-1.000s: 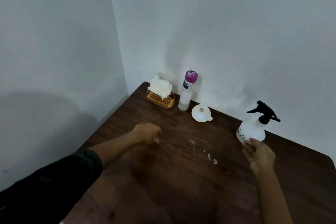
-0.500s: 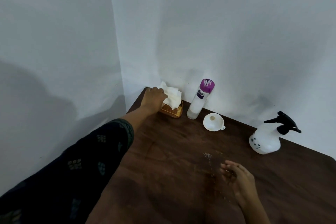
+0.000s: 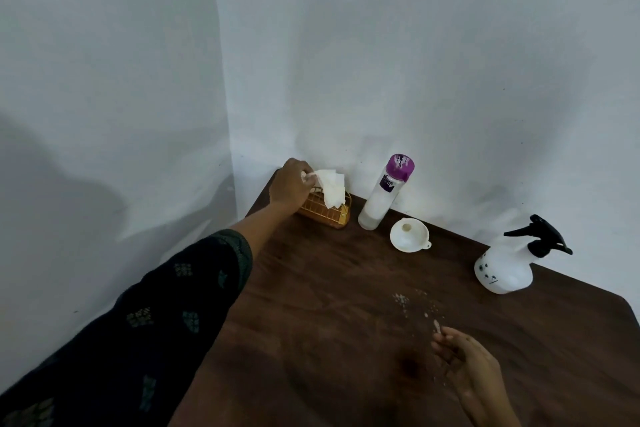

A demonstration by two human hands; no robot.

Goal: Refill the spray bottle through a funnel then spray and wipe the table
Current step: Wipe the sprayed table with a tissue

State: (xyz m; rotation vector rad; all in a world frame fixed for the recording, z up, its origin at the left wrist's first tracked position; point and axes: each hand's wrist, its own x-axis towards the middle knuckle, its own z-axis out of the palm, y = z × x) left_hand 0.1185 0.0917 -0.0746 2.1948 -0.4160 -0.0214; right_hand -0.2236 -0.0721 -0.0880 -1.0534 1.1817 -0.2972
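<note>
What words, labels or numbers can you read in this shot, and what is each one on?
No text reads clearly.
purple-capped bottle: white lettering on its dark label, too blurred to read.
Its cap: pale marks, illegible.
spray bottle: small dark prints and a faint line low on its side, too small to read.
funnel and basket: no text visible.
</note>
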